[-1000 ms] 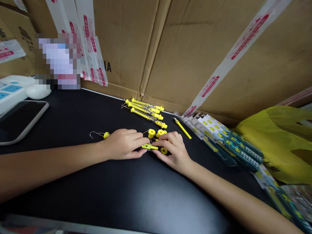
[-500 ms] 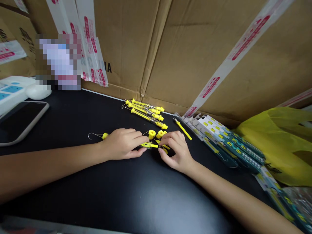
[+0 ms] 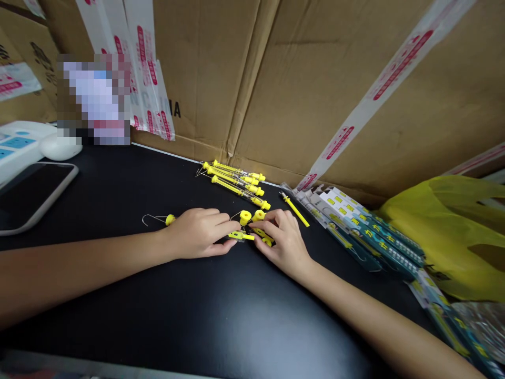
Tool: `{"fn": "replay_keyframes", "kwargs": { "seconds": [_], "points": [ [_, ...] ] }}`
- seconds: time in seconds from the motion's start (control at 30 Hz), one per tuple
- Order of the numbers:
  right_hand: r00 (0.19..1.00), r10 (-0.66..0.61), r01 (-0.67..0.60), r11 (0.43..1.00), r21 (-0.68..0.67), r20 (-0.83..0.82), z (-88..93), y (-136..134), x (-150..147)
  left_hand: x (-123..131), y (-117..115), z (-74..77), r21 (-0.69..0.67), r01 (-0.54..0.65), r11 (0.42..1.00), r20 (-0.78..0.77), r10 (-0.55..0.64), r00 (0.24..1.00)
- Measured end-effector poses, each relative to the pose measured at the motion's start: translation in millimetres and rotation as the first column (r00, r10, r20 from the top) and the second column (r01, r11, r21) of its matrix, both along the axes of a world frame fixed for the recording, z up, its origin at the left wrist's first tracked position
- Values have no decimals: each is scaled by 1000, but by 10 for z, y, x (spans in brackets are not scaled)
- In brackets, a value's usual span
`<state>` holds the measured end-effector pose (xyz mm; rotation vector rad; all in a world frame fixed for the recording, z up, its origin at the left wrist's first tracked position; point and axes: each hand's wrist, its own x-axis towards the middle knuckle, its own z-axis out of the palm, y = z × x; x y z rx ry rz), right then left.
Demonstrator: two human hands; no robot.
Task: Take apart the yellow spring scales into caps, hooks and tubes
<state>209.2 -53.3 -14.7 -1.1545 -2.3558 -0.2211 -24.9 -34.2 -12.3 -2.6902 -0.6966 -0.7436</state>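
Note:
My left hand (image 3: 199, 231) rests on the black table (image 3: 165, 310), fingers pinched on the end of a small yellow plastic piece (image 3: 241, 236). My right hand (image 3: 284, 239) meets it from the right, fingers curled round another small yellow part (image 3: 267, 240). Two loose yellow caps (image 3: 245, 216) lie just behind the fingertips. A wire hook with a yellow cap (image 3: 158, 219) lies behind my left wrist. A row of assembled yellow tube-shaped pieces (image 3: 236, 183) lies further back by the cardboard.
Cardboard boxes (image 3: 300, 84) with printed tape wall in the back. Printed packaging cards (image 3: 363, 226) fan out at the right beside a yellow plastic bag (image 3: 450, 231). A single yellow rod (image 3: 295, 209) lies near them. A phone (image 3: 29, 195) and a white device sit at far left.
My right hand has shifted slightly left and closed in on the yellow part, bringing it against the piece in my left hand. My left hand has hardly moved.

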Motion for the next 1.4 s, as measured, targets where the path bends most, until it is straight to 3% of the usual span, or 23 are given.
{"fn": "replay_keyframes", "kwargs": {
  "seconds": [0.27,0.4,0.63,0.8,1.03,1.23,1.4],
  "points": [
    [987,78,-83,996,-26,-137,24,-37,31,-2,4,-2,3,7,1000,20,-7,1000],
    [980,175,-177,984,-12,-97,49,-115,-8,2,10,-7,-26,44,999,36,-43,998],
    [983,177,-177,984,2,-54,30,-143,-77,7,6,0,-59,132,990,28,-130,991],
    [961,192,-205,978,-44,-200,43,-122,-55,1,3,13,-67,93,993,48,-90,995],
    [787,54,-183,972,-148,-614,10,-66,14,4,26,48,-334,-41,942,56,63,996],
    [618,-20,-151,978,-144,-786,-60,11,33,10,32,76,-438,-48,898,49,77,996],
    [553,-22,-178,973,-145,-833,-82,37,45,5,27,71,-447,-40,893,12,51,999]
  ]
}}
